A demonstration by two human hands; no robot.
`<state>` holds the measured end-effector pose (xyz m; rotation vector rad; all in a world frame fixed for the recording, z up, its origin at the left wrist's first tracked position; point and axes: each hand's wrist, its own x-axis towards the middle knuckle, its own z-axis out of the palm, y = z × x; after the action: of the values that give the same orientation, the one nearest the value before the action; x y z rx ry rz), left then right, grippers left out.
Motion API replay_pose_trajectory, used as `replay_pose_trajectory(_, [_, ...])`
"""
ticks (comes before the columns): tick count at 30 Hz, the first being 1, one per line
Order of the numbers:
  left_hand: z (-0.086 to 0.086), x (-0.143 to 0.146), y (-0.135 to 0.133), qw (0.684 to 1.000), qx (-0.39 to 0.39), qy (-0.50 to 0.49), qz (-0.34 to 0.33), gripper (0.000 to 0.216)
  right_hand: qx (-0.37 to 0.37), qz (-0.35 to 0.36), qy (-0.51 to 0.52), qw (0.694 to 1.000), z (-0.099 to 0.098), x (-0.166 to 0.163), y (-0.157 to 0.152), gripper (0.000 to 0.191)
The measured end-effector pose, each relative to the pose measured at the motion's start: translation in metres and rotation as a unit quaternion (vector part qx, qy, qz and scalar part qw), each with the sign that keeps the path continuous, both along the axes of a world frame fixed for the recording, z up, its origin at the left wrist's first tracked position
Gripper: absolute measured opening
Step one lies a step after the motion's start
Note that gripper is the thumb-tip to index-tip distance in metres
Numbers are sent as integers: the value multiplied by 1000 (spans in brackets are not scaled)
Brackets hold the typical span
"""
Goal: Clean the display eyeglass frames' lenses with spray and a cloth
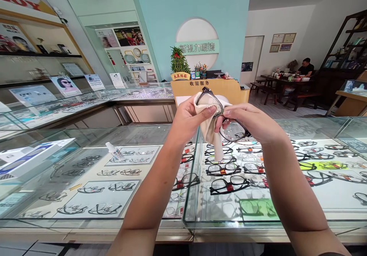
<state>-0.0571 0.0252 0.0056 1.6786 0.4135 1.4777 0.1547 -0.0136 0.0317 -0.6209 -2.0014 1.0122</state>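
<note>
Above the glass display case I hold a pair of dark-framed eyeglasses (235,130), tilted, one lens up to the left and the other down to the right. My left hand (190,114) is closed on a cream cleaning cloth (210,128), its thumb pressing the cloth against the upper-left lens. The cloth hangs down below that lens. At the middle of the frame, near the bridge, the fingers of my right hand (252,120) pinch the eyeglasses. Part of the frame is hidden behind the cloth and fingers.
Beneath my arms, the glass display case (197,220) holds rows of eyeglasses. A small white spray bottle (114,150) stands on the left side. Behind are a wooden counter (183,87) with a plant (180,62) and, far right, a person (306,69) seated at a dark table.
</note>
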Motion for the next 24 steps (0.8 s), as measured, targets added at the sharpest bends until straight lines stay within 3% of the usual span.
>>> replay_pose_trajectory(5, [1, 2, 2, 999, -17, -29, 18, 37, 13, -24, 50, 998, -2, -3, 2, 38])
replay_pose_trajectory(9, [1, 2, 5, 998, -29, -53, 33, 37, 23, -61, 173, 983, -3, -6, 5, 33])
replay_pose_trajectory(12, [0, 3, 5, 999, -42, -25, 17, 38, 35, -95, 254, 962, -2, -7, 5, 29])
replay_pose_trajectory(16, [1, 5, -2, 998, -59, 36, -7, 41, 38, -144, 258, 955, -1, -9, 4, 34])
replay_pose_trajectory(24, [3, 16, -15, 993, -49, 87, -64, 39, 17, -85, 266, 960, -11, -20, 10, 30])
